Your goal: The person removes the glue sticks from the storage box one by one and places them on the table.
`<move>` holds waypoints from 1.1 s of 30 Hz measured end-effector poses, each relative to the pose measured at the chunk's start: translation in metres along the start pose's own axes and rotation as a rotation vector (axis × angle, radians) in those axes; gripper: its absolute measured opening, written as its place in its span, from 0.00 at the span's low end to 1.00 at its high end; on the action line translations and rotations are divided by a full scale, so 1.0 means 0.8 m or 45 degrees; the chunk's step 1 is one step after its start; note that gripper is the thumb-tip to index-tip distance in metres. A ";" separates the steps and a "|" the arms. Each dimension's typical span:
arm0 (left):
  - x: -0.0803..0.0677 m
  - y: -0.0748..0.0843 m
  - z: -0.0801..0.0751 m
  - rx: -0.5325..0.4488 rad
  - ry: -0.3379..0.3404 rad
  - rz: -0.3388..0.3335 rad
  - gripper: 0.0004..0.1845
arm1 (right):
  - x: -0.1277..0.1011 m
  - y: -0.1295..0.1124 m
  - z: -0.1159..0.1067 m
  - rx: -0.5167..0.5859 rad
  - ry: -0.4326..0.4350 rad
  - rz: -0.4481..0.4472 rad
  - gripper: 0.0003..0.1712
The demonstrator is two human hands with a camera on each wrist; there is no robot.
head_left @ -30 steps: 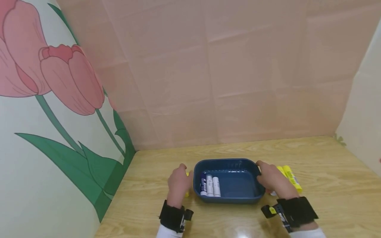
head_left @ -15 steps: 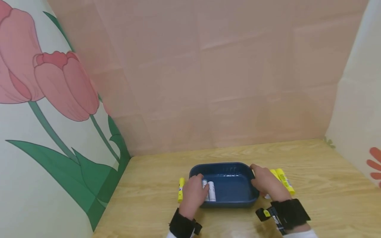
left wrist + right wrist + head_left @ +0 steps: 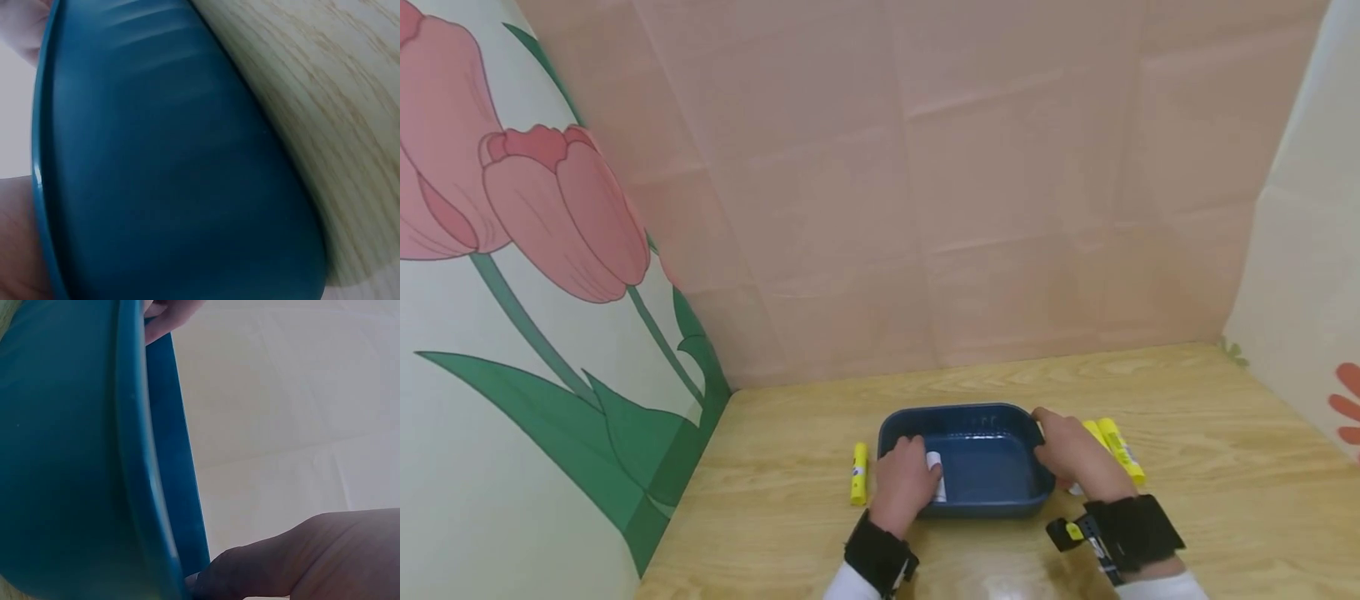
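Note:
A dark blue rectangular tray (image 3: 992, 483) stands on the table between the hands. My right hand (image 3: 1078, 454) grips its right rim, the thumb (image 3: 234, 575) over the edge in the right wrist view. The left hand (image 3: 904, 482) reaches over the left rim into the tray, on top of the sticks there. One white glue stick (image 3: 937, 477) shows beside its thumb; the others are hidden under the hand. Whether the left fingers pinch a stick is hidden; in the left wrist view the tray's outer wall (image 3: 175, 156) fills the picture.
A yellow glue stick (image 3: 859, 475) lies on the table left of the tray. Further yellow sticks (image 3: 1122, 452) lie beyond the right hand, with a white end partly hidden under it. A pink-brown sheet (image 3: 925, 183) covers the back; a tulip-printed wall (image 3: 535, 333) borders the left.
My left hand has moved right from beside the yellow stick into the tray, covering the dark stick and one white stick there. The right hand keeps its grip on the rim.

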State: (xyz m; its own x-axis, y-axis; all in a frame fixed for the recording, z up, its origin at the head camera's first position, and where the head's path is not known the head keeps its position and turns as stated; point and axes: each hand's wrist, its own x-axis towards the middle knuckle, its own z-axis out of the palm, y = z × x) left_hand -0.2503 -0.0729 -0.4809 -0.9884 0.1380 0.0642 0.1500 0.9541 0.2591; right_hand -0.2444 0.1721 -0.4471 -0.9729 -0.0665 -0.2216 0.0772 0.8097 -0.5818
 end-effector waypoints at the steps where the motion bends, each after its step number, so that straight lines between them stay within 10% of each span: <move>1: 0.001 0.000 0.002 0.007 -0.013 -0.010 0.19 | 0.000 -0.001 0.000 0.004 -0.004 0.005 0.32; 33: 0.020 0.023 0.019 0.280 -0.027 0.028 0.22 | 0.004 -0.001 -0.001 0.016 -0.031 0.007 0.33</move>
State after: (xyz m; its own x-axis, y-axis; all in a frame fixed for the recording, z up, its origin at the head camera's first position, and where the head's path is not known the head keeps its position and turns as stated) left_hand -0.2633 -0.0488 -0.4895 -0.9855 0.1630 0.0469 0.1650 0.9854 0.0411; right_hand -0.2478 0.1718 -0.4468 -0.9668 -0.0765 -0.2437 0.0853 0.8026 -0.5904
